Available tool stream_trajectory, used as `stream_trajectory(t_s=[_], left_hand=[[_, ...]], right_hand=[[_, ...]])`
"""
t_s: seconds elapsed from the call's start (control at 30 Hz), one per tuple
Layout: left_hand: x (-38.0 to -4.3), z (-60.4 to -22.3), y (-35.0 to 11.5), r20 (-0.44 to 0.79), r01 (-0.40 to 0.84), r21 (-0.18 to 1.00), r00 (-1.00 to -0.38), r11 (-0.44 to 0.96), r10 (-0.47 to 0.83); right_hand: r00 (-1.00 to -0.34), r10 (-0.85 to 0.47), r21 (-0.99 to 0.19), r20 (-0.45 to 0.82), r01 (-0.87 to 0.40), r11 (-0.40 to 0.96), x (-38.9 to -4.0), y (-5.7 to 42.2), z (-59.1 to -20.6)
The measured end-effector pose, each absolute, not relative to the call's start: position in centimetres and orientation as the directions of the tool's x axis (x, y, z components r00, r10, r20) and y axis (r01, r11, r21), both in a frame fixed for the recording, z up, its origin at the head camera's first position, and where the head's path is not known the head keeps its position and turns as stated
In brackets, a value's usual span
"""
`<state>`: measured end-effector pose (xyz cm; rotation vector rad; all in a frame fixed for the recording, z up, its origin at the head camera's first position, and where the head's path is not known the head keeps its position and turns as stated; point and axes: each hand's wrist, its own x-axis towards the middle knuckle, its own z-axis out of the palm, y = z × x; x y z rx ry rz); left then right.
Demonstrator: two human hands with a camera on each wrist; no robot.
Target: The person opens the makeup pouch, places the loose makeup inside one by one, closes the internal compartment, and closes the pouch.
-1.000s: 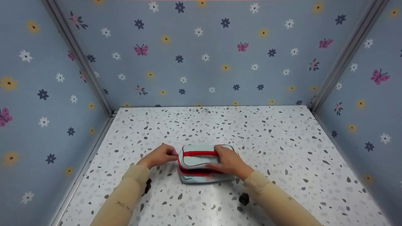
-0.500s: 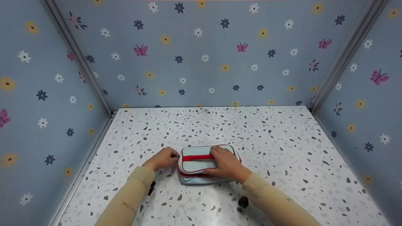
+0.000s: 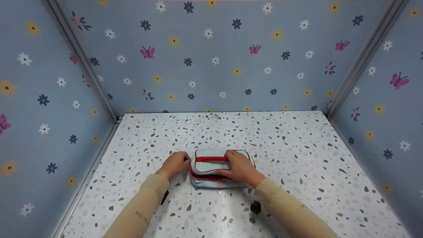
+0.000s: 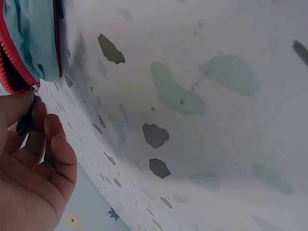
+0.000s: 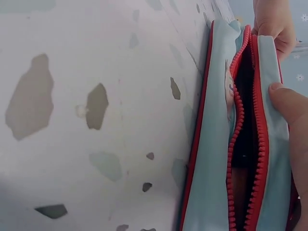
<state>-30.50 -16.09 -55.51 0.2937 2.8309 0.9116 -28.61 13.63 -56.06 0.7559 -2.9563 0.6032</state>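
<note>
A light blue zippered pouch (image 3: 211,167) with red trim and a red strap handle (image 3: 211,159) sits on the speckled tabletop. At its left end my left hand (image 3: 176,164) pinches a dark zipper pull (image 4: 23,124) between thumb and fingers. My right hand (image 3: 240,168) grips the pouch top from the right, fingers over the lid near the handle and thumb at the front edge. In the right wrist view the red zipper teeth (image 5: 260,159) stand parted along the front, with a dark gap between them. The pouch's contents cannot be made out.
The white speckled tabletop (image 3: 281,142) extends around the pouch. Blue panels with flowers and butterflies rise at the back (image 3: 211,72), left (image 3: 29,145) and right (image 3: 386,115). A small dark object (image 3: 255,207) shows beside the right forearm.
The pouch has shifted slightly away and to the right. My left hand has moved rightward with it, staying at the zipper end. The lid tipped toward me midway, then back again.
</note>
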Motion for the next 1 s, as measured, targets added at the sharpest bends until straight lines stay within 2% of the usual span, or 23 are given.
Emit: stream_trajectory(t_s=[0.23,0.4,0.63,1.0], left_hand=[[-30.4,-54.9,-16.7,-0.059,0.136,0.661,-0.971,0.738,0.231],[-30.5,-55.2,-16.9,-0.066,0.121,0.680,-0.972,0.723,0.225],[-30.7,-55.6,-16.2,-0.021,0.163,0.680,-0.970,0.715,0.242],[-30.7,-56.0,-15.4,-0.040,0.128,0.705,-0.975,0.698,0.220]], right_hand=[[-0.888,-0.456,-0.390,0.066,-0.443,0.807,-28.7,13.7,-55.5],[-0.868,-0.494,-0.386,0.041,-0.470,0.793,-29.0,13.5,-55.0],[-0.849,-0.524,-0.410,0.076,-0.505,0.760,-29.5,12.2,-54.9],[-0.818,-0.566,-0.367,0.102,-0.560,0.743,-30.0,9.6,-54.4]])
